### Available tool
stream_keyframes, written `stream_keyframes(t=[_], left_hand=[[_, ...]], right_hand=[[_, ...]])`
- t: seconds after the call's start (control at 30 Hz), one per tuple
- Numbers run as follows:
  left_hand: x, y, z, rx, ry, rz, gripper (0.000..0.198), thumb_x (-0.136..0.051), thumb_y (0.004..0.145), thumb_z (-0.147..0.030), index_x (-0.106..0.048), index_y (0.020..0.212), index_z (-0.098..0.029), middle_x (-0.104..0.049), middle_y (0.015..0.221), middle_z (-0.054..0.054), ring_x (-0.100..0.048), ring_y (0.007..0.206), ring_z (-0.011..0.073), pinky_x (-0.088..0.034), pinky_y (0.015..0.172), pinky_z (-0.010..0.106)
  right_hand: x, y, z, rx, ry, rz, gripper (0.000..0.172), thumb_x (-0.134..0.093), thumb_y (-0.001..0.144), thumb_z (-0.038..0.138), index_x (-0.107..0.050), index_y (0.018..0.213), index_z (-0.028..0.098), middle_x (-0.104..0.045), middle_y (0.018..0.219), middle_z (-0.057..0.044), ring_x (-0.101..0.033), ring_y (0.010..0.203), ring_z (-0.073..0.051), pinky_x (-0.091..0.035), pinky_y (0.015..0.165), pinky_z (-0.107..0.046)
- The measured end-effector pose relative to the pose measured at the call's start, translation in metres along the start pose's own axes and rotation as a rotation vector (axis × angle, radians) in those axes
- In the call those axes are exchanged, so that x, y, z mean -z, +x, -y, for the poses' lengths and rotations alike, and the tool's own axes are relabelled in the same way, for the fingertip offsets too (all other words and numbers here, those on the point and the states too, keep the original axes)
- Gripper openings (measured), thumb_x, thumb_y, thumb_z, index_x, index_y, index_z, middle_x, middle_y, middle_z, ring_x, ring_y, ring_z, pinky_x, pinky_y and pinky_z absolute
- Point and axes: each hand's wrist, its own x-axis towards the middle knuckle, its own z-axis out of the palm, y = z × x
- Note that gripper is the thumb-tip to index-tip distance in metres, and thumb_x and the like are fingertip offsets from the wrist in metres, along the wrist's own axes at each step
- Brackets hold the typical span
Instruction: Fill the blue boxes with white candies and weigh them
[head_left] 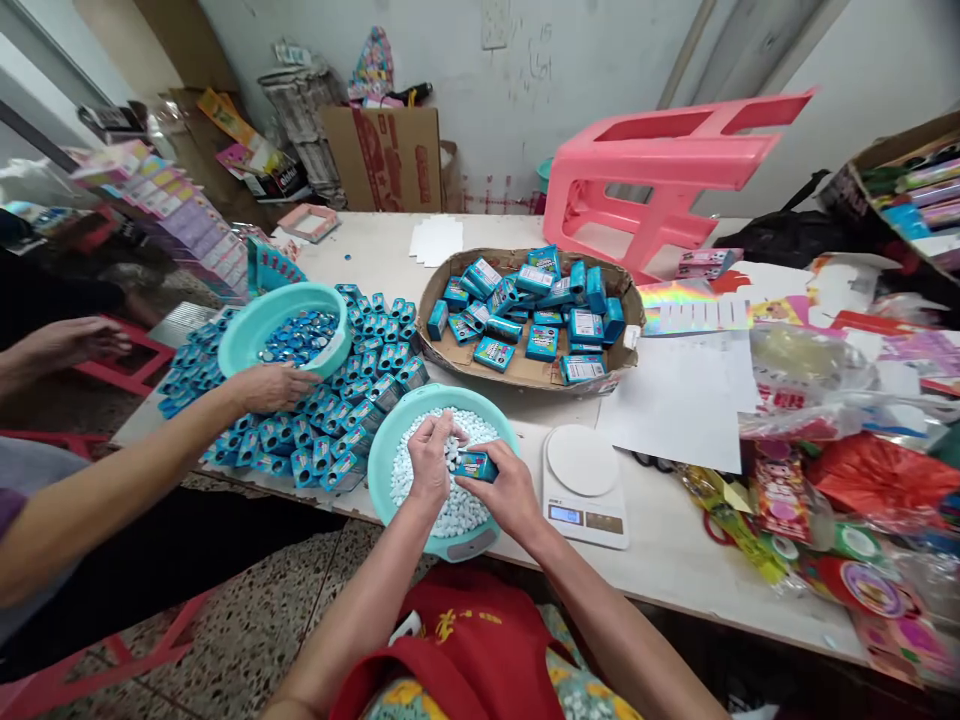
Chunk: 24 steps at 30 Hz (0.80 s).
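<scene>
My right hand [514, 492] grips a small blue printed box [477, 467] above a turquoise basin [381, 465]. Small white pellets [465, 515] fill much of that basin. Curled beside the box's left end is my left hand [430, 462], closed around some of the pellets, several showing at its fingertips. Whether pellets are inside the box I cannot tell. Just right of the basin stands a white kitchen scale [583, 475] with its display lit.
A cut-down cardboard box [525, 378] holds several blue boxes. To the left, a co-worker's hand [276, 388] touches a second basin [238, 340] of shiny blue pieces, among rows of open boxes [330, 435]. A pink stool [645, 165] rests at the back; packaging [885, 490] covers the right.
</scene>
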Motion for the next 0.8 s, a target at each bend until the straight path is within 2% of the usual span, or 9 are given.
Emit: stream_keyframes(t=[0.17, 0.33, 0.53, 0.67, 0.8], left_hand=[[0.008, 0.010, -0.003, 0.030, 0.033, 0.006, 0.033, -0.063, 0.077, -0.042, -0.052, 0.058, -0.017, -0.054, 0.055, -0.001, -0.053, 0.056, 0.0122, -0.043, 0.062, 0.026], [0.016, 0.024, -0.002, 0.085, -0.075, 0.121, 0.034, -0.061, 0.078, -0.047, -0.053, 0.064, -0.016, -0.054, 0.058, 0.000, -0.054, 0.054, 0.0124, -0.045, 0.056, 0.025], [0.026, 0.024, -0.003, 0.197, -0.180, 0.233, 0.037, -0.058, 0.079, -0.049, -0.056, 0.063, -0.015, -0.055, 0.060, 0.002, -0.057, 0.056, 0.0134, -0.046, 0.057, 0.026], [0.027, 0.025, -0.001, 0.264, -0.183, 0.315, 0.038, -0.059, 0.078, -0.049, -0.055, 0.061, -0.015, -0.054, 0.056, 0.001, -0.052, 0.047, 0.0107, -0.040, 0.047, 0.023], [0.025, 0.026, -0.001, 0.266, -0.107, 0.357, 0.038, -0.059, 0.078, -0.049, -0.056, 0.061, -0.015, -0.054, 0.056, 0.001, -0.047, 0.041, 0.0089, -0.036, 0.043, 0.022]], right_hand=[[-0.015, -0.001, 0.000, -0.033, 0.017, -0.055, 0.030, -0.075, 0.067, 0.028, -0.064, 0.095, 0.022, -0.061, 0.089, -0.002, -0.059, 0.088, -0.022, -0.046, 0.079, -0.035], [-0.031, -0.005, -0.006, -0.029, 0.017, -0.108, 0.032, -0.076, 0.067, 0.030, -0.064, 0.096, 0.023, -0.062, 0.092, -0.003, -0.059, 0.089, -0.022, -0.046, 0.081, -0.036], [-0.046, -0.012, -0.001, -0.049, 0.036, -0.192, 0.031, -0.076, 0.067, 0.028, -0.065, 0.095, 0.023, -0.063, 0.093, -0.002, -0.059, 0.089, -0.021, -0.047, 0.081, -0.035], [-0.049, -0.014, -0.002, -0.100, 0.034, -0.229, 0.030, -0.076, 0.065, 0.029, -0.067, 0.093, 0.024, -0.064, 0.089, -0.001, -0.060, 0.086, -0.020, -0.047, 0.078, -0.034], [-0.044, -0.014, -0.006, -0.144, 0.067, -0.292, 0.033, -0.078, 0.064, 0.031, -0.067, 0.094, 0.023, -0.064, 0.089, -0.001, -0.060, 0.087, -0.020, -0.047, 0.080, -0.034]])
